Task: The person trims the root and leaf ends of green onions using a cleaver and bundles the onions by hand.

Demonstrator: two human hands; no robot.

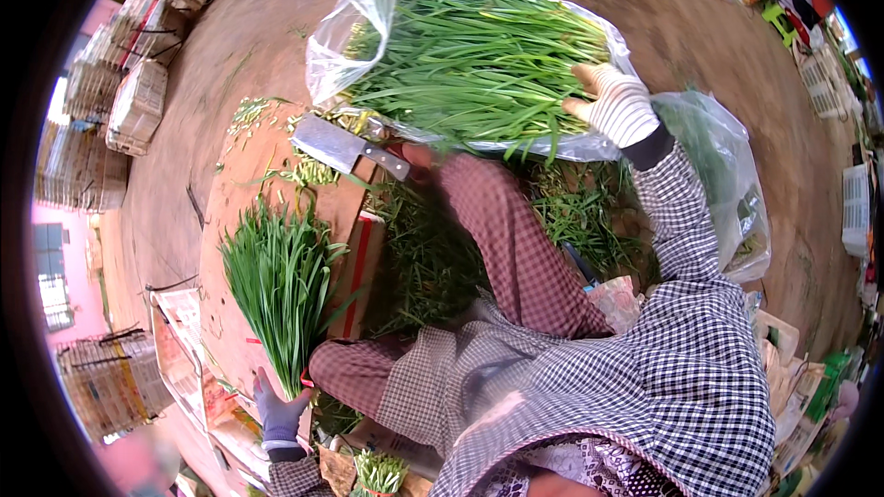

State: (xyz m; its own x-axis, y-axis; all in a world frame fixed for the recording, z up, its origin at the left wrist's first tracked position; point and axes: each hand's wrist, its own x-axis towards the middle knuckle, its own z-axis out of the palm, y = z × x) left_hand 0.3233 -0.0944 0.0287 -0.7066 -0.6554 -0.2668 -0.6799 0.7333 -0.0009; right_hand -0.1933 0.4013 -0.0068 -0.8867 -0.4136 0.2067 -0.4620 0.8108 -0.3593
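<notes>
A bundle of long green garlic chives [281, 267] lies on the wooden board at left, with a red band near its stem end. My left hand [281, 416], in a grey-purple glove, is at that end, thumb and fingers around the stems. At the far side, a large pile of loose garlic chives [479, 60] rests on clear plastic sheeting [343, 51]. My right hand [615, 103], in a white striped glove with bare fingertips, reaches over the pile's right end, thumb and forefinger apart. A broad-bladed cleaver [330, 143] lies at the board's far edge among cut stem ends.
The wooden board [241, 161] stands beside my bent legs. Leaf scraps [424, 258] cover the ground between. A clear plastic bag [737, 184] of greens lies at right. Below my left hand is another banded bundle [379, 471]. Stacked crates [87, 161] line the left side.
</notes>
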